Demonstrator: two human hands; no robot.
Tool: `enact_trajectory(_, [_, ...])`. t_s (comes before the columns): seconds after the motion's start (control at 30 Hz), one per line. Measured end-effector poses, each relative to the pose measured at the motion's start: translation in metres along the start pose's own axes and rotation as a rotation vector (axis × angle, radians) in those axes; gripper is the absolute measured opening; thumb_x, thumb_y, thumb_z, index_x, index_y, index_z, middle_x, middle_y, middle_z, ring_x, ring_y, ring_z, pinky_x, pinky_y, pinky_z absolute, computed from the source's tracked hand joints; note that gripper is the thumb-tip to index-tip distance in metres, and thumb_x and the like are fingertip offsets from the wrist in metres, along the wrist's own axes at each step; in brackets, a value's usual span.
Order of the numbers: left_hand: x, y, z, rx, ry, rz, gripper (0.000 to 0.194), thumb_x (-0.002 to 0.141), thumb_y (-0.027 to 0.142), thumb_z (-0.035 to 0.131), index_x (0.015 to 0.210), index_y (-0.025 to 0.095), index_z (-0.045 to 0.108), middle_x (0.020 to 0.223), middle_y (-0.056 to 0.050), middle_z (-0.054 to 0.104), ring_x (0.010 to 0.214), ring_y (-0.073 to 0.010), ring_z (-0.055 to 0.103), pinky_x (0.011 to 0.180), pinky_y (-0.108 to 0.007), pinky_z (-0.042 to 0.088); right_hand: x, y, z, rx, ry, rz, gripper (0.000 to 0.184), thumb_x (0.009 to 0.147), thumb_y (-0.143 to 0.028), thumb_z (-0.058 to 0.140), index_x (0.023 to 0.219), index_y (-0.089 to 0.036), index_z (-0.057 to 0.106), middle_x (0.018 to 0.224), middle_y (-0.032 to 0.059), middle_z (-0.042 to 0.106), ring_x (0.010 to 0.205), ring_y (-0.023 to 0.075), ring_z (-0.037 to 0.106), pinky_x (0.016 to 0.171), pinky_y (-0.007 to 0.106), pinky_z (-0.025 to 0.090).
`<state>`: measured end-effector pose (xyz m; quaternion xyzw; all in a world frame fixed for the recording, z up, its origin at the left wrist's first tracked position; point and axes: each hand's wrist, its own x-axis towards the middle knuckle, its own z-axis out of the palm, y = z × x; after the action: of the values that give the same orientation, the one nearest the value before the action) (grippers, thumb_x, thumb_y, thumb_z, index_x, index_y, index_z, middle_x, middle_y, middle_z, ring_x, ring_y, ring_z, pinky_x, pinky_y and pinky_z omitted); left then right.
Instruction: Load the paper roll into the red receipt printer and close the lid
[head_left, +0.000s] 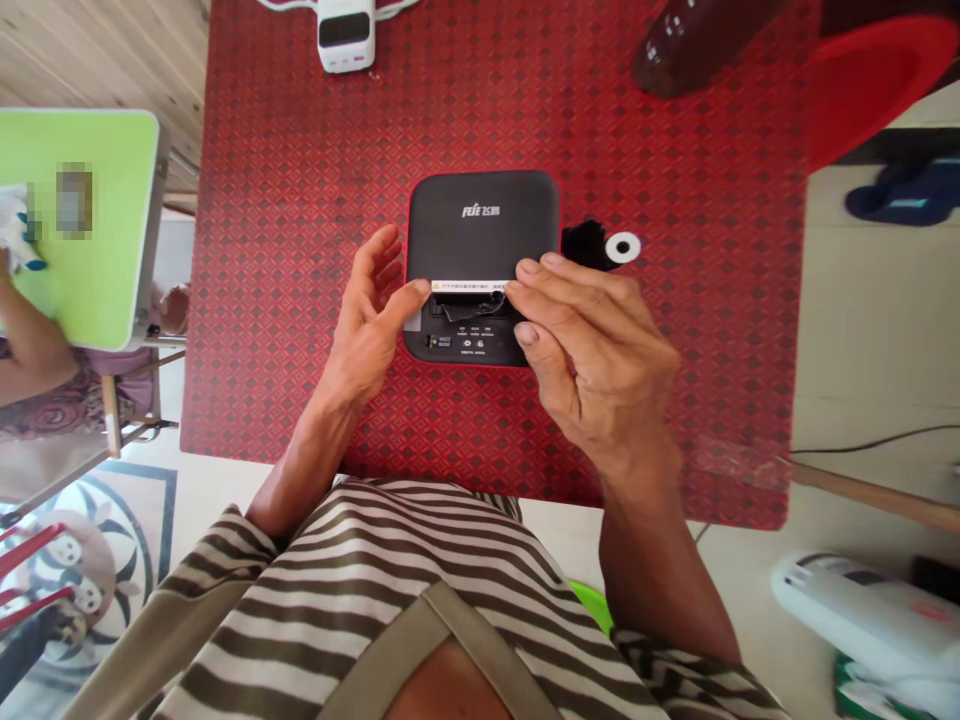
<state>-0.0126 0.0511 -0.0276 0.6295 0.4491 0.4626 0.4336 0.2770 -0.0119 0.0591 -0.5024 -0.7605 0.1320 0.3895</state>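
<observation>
A flat black device (481,225) with rounded corners, pale lettering and a red rim lies on the table in front of me. Across it runs a white printed strip (461,286); below this, a thin crumpled black piece (471,309) sits at a dark slot. My left hand (367,325) is open at the device's left side, its thumb on the left end of the strip and the other fingers apart. Stretched over the right part of the device, my right hand (600,350) touches the strip's right end, thumb apart from the index finger. Its fingers hide that corner.
A small white roll (622,248) and a piece of black material (585,243) lie right of the device on the red patterned table (300,170). Farther back are a white box with a dark display (345,35) and a dark bottle (682,45). Another person's arm (30,335) rests by a green table (97,280).
</observation>
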Motion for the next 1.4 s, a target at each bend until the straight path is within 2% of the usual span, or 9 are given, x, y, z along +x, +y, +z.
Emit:
enact_trajectory(0.13, [0.003, 0.001, 0.0, 0.006, -0.001, -0.011, 0.082, 0.121, 0.085, 0.082, 0.188, 0.046, 0.053, 0.195, -0.015, 0.068, 0.172, -0.0389, 0.076, 0.131, -0.055, 0.073, -0.002, 0.0, 0.003, -0.082, -0.007, 0.035, 0.039, 0.131, -0.046, 0.064, 0.158, -0.039, 0.091, 0.165, 0.0074, 0.093, 0.162, 0.0419, 0.084, 0.139, 0.078, 0.066])
enact_trajectory(0.23, [0.003, 0.007, 0.002, -0.011, -0.011, 0.004, 0.079, 0.121, 0.085, 0.083, 0.184, 0.044, 0.058, 0.19, -0.014, 0.074, 0.169, -0.0383, 0.078, 0.13, -0.054, 0.073, 0.0, -0.004, 0.004, -0.079, 0.02, -0.021, 0.04, 0.132, -0.042, 0.063, 0.162, -0.039, 0.089, 0.164, 0.0067, 0.093, 0.159, 0.0412, 0.086, 0.135, 0.074, 0.07])
enact_trajectory(0.33, [-0.006, 0.019, 0.003, -0.088, 0.0, 0.01, 0.069, 0.124, 0.079, 0.082, 0.181, 0.044, 0.065, 0.186, -0.011, 0.078, 0.167, -0.0378, 0.081, 0.131, -0.054, 0.073, -0.006, -0.009, 0.008, -0.053, 0.179, -0.066, 0.048, 0.13, -0.034, 0.066, 0.175, -0.044, 0.081, 0.16, 0.0057, 0.095, 0.153, 0.0398, 0.09, 0.131, 0.07, 0.072])
enact_trajectory(0.43, [-0.017, 0.031, -0.001, -0.137, -0.016, -0.013, 0.06, 0.127, 0.076, 0.078, 0.18, 0.05, 0.07, 0.184, -0.007, 0.081, 0.169, -0.0391, 0.08, 0.132, -0.06, 0.074, -0.023, -0.011, 0.018, -0.041, 0.375, 0.045, 0.055, 0.129, -0.035, 0.066, 0.18, -0.052, 0.077, 0.158, 0.0061, 0.094, 0.146, 0.041, 0.091, 0.125, 0.069, 0.074])
enact_trajectory(0.53, [-0.023, 0.036, -0.005, -0.127, -0.036, 0.01, 0.07, 0.12, 0.079, 0.085, 0.182, 0.049, 0.071, 0.183, -0.008, 0.081, 0.167, -0.0416, 0.081, 0.127, -0.061, 0.076, -0.043, -0.009, 0.033, 0.006, 0.445, 0.173, 0.051, 0.127, -0.047, 0.069, 0.177, -0.053, 0.079, 0.156, 0.009, 0.093, 0.137, 0.0433, 0.093, 0.113, 0.067, 0.078])
enact_trajectory(0.73, [-0.021, 0.035, -0.005, -0.105, -0.044, 0.052, 0.07, 0.121, 0.076, 0.086, 0.182, 0.047, 0.07, 0.181, -0.009, 0.082, 0.163, -0.042, 0.083, 0.12, -0.056, 0.078, -0.061, -0.011, 0.054, -0.001, 0.397, 0.187, 0.051, 0.133, -0.05, 0.056, 0.175, -0.036, 0.082, 0.142, 0.0112, 0.097, 0.115, 0.0341, 0.097, 0.096, 0.051, 0.081])
enact_trajectory(1.0, [-0.025, 0.04, 0.004, -0.082, 0.008, 0.044, 0.066, 0.123, 0.076, 0.08, 0.18, 0.047, 0.067, 0.179, -0.009, 0.081, 0.161, -0.0402, 0.081, 0.122, -0.058, 0.075, -0.063, -0.009, 0.065, 0.033, 0.43, 0.126, 0.054, 0.131, -0.047, 0.057, 0.179, -0.04, 0.079, 0.144, 0.0108, 0.097, 0.121, 0.0363, 0.096, 0.103, 0.053, 0.081])
enact_trajectory(1.23, [-0.028, 0.044, 0.014, 0.012, 0.063, -0.021, 0.052, 0.13, 0.055, 0.065, 0.18, 0.041, 0.06, 0.18, -0.01, 0.08, 0.159, -0.0363, 0.082, 0.117, -0.051, 0.074, -0.068, -0.007, 0.07, -0.04, 0.424, 0.139, 0.057, 0.133, -0.052, 0.051, 0.177, -0.03, 0.08, 0.141, 0.017, 0.096, 0.116, 0.0377, 0.096, 0.099, 0.056, 0.081])
enact_trajectory(1.4, [-0.028, 0.038, 0.019, -0.062, 0.078, -0.01, 0.053, 0.126, 0.06, 0.071, 0.177, 0.044, 0.063, 0.178, -0.009, 0.081, 0.161, -0.0355, 0.081, 0.122, -0.051, 0.074, -0.068, -0.006, 0.071, -0.009, 0.443, 0.112, 0.052, 0.131, -0.048, 0.058, 0.175, -0.031, 0.081, 0.14, 0.0153, 0.097, 0.112, 0.0356, 0.095, 0.097, 0.053, 0.08])
